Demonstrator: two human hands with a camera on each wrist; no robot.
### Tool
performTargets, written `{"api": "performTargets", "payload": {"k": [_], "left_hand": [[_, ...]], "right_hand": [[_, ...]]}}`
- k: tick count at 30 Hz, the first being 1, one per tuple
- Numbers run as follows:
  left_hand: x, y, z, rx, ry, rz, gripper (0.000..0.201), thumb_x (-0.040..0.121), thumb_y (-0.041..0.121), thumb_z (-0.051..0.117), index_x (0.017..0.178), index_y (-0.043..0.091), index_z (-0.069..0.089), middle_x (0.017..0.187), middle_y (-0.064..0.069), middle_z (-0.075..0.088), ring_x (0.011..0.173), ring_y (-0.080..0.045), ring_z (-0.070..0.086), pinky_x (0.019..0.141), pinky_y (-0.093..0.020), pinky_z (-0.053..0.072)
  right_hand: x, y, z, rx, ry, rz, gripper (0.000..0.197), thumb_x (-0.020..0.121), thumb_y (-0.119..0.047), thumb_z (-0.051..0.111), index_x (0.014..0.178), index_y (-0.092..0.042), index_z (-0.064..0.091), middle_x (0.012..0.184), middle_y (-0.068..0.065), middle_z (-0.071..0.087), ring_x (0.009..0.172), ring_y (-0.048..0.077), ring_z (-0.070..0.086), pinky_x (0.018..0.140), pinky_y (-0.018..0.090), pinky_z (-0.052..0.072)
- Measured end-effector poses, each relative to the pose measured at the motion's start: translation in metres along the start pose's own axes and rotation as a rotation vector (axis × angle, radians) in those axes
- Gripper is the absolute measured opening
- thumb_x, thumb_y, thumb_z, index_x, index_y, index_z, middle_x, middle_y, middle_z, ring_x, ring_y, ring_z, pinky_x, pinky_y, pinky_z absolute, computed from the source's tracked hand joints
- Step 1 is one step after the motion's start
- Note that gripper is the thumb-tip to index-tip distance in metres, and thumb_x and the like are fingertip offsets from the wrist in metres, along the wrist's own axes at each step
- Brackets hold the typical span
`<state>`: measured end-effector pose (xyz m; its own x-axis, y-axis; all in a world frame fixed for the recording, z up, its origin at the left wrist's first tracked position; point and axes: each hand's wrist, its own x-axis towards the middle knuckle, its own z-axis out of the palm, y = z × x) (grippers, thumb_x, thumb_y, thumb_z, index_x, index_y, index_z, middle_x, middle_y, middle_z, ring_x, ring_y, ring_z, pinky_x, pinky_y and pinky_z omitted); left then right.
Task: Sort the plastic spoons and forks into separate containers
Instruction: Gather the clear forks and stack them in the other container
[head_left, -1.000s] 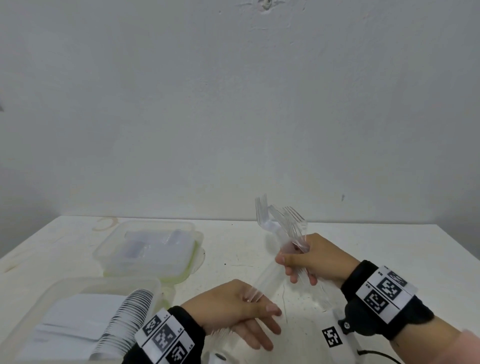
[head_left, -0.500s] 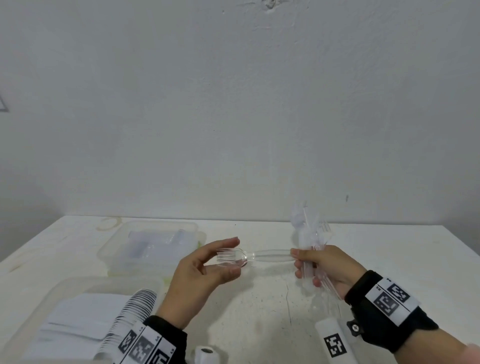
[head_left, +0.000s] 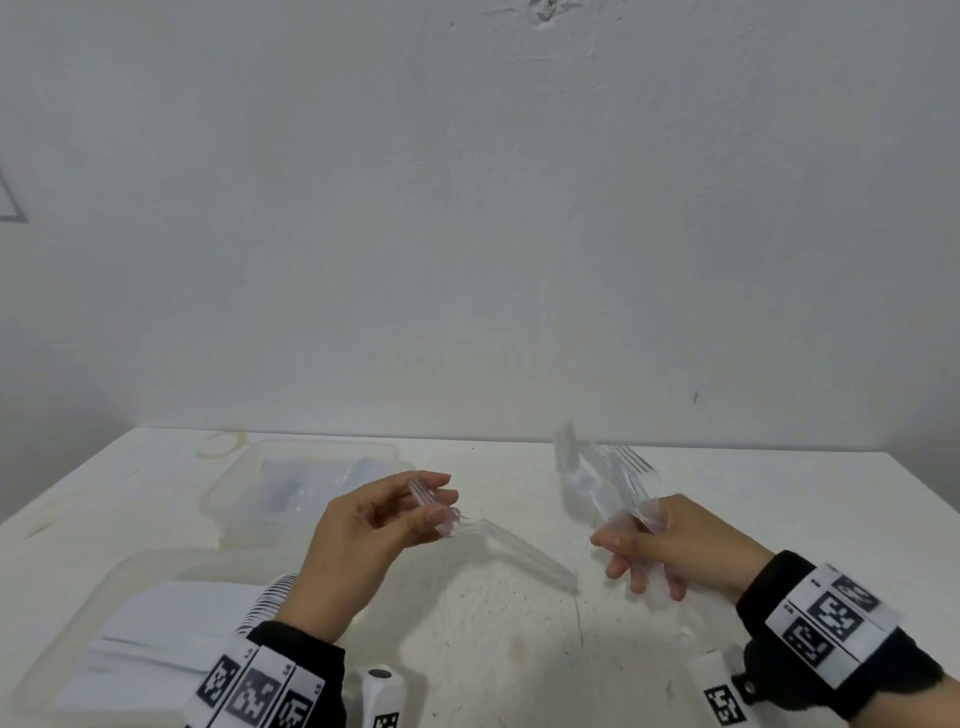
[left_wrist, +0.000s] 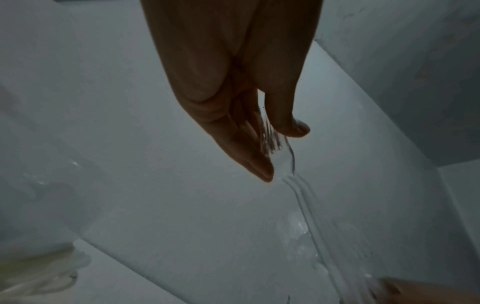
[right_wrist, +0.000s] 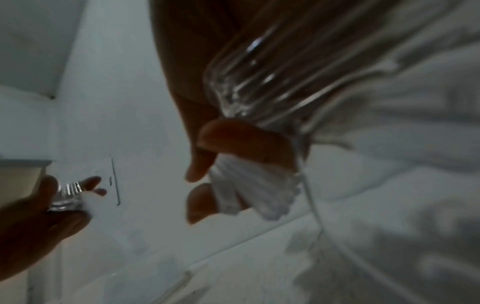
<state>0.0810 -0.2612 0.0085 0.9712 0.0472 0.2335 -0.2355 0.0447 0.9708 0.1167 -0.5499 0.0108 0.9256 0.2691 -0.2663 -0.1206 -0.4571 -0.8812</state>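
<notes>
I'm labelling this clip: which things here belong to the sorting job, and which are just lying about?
Job:
- left hand pinching one clear fork
- right hand gripping cutlery bundle
- far container
- near container

Lying about:
- table
- wall

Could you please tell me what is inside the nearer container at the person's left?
The nearer container holds a row of white spoons packed on edge, beside a flat white layer. The left hand and its wristband cover the near right corner, so what lies there cannot be seen.
</notes>
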Motion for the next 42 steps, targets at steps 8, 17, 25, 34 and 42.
{"api": "performTargets", "payload": {"k": [8, 17, 25, 34, 42], "left_hand": [[0.001, 0.003, 0.019, -0.013, -0.120, -0.171, 0.037, 0.065, 0.019, 0.076, 0.100, 0.005, 0.072, 0.090, -0.018, 0.075, 0.087, -0.030, 0.073, 0.079, -0.033, 0.060], [0.003, 0.002, 0.023, -0.033, -0.066, -0.181, 0.032, 0.068, 0.011, 0.076, 0.099, 0.004, 0.073, 0.091, -0.015, 0.075, 0.084, -0.028, 0.073, 0.073, -0.029, 0.060], [-0.008, -0.009, 0.041, -0.070, -0.075, -0.163, 0.058, 0.059, 0.039, 0.087, 0.106, 0.008, 0.072, 0.103, -0.008, 0.075, 0.098, -0.022, 0.071, 0.086, -0.031, 0.055], [-0.014, -0.012, 0.049, -0.148, -0.040, -0.163, 0.045, 0.060, 0.036, 0.078, 0.094, 0.007, 0.075, 0.092, -0.013, 0.075, 0.082, -0.022, 0.070, 0.071, -0.024, 0.055], [-0.021, -0.026, 0.063, -0.117, -0.044, -0.182, 0.066, 0.077, 0.069, 0.058, 0.109, 0.013, 0.059, 0.104, -0.016, 0.067, 0.093, -0.022, 0.066, 0.090, -0.040, 0.053]], "right_hand": [[-0.007, -0.027, 0.020, -0.142, -0.250, -0.159, 0.014, 0.089, -0.021, 0.067, 0.102, -0.016, 0.072, 0.082, -0.016, 0.073, 0.074, 0.009, 0.069, 0.044, 0.021, 0.045], [-0.007, -0.021, 0.036, -0.056, -0.307, -0.135, 0.015, 0.090, -0.024, 0.066, 0.104, -0.020, 0.070, 0.102, -0.001, 0.074, 0.097, 0.012, 0.069, 0.044, 0.019, 0.046], [-0.008, -0.017, 0.047, 0.076, -0.342, -0.155, 0.018, 0.091, -0.018, 0.062, 0.105, -0.008, 0.067, 0.091, 0.007, 0.074, 0.085, 0.021, 0.071, 0.042, 0.020, 0.043], [-0.010, -0.015, 0.054, 0.134, -0.344, -0.124, 0.017, 0.091, -0.012, 0.064, 0.106, -0.006, 0.067, 0.088, 0.007, 0.074, 0.079, 0.020, 0.069, 0.039, 0.020, 0.042], [-0.012, -0.018, 0.061, 0.061, -0.320, -0.123, 0.022, 0.092, -0.014, 0.062, 0.111, -0.003, 0.065, 0.091, 0.009, 0.074, 0.078, 0.018, 0.068, 0.039, 0.020, 0.045]]}}
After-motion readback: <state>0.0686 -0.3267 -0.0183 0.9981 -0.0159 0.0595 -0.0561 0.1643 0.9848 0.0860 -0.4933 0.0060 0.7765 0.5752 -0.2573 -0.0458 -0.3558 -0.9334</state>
